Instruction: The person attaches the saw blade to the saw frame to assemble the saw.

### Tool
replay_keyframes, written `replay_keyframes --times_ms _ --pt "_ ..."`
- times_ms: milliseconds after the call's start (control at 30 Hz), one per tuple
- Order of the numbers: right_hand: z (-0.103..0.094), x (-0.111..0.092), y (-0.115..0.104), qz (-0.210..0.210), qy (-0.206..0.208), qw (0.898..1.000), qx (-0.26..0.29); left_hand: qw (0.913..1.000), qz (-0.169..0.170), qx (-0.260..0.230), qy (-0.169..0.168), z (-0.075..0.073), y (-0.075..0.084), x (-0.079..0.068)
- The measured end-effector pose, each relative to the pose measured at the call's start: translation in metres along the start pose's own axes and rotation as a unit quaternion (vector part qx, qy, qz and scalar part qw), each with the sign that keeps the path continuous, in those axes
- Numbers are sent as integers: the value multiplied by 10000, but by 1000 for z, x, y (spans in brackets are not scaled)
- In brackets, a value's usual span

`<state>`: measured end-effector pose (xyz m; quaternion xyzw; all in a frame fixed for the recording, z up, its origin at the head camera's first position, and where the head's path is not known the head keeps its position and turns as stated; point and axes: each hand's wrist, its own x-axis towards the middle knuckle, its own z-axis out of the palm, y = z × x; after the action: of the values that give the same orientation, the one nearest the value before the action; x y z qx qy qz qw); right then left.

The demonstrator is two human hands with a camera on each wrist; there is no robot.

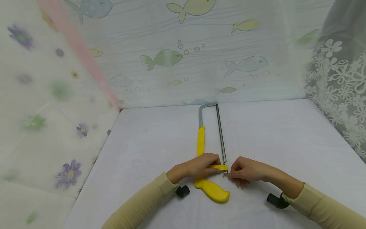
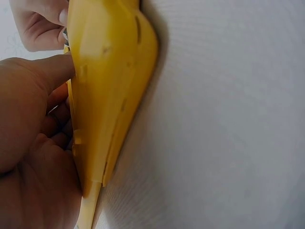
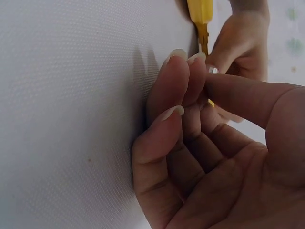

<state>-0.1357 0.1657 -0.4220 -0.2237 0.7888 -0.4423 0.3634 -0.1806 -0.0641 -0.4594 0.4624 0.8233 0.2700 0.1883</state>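
A hacksaw (image 1: 201, 140) with a yellow handle (image 1: 214, 191) and a grey front bow lies on the table, its blade (image 1: 220, 133) on the right side. My left hand (image 1: 200, 164) lies across the frame and grips its yellow near end beside the blade mount. In the left wrist view the yellow handle (image 2: 107, 95) stands close beside that hand's thumb and palm. At the small metal wing nut (image 1: 225, 173), my right hand (image 1: 248, 168) pinches with thumb and forefinger. The right wrist view shows its other fingers (image 3: 167, 88) curled, mostly hiding the nut.
White cloth covers the table (image 1: 148, 136). A fish-print curtain (image 1: 177, 76) hangs along the back edge, a flowered sheet (image 1: 51, 105) on the left and a lace curtain (image 1: 340, 82) on the right. Black wrist pieces (image 1: 277, 201) sit under both forearms.
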Motion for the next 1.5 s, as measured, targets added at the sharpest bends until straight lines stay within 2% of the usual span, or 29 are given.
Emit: replay_keyframes --times_ms 300,633,1000,1500 --pt "0 5 4 19 -154 9998 137 10000 -23 -26 -16 0 -1 0" --pt "5 10 3 232 7 9996 136 9998 -65 -150 -65 -1 -2 0" --pt "6 10 -2 265 61 9995 147 9999 -43 -130 -51 0 -2 0" --pt "0 3 3 233 7 9997 47 10000 -30 -3 -6 0 -2 0"
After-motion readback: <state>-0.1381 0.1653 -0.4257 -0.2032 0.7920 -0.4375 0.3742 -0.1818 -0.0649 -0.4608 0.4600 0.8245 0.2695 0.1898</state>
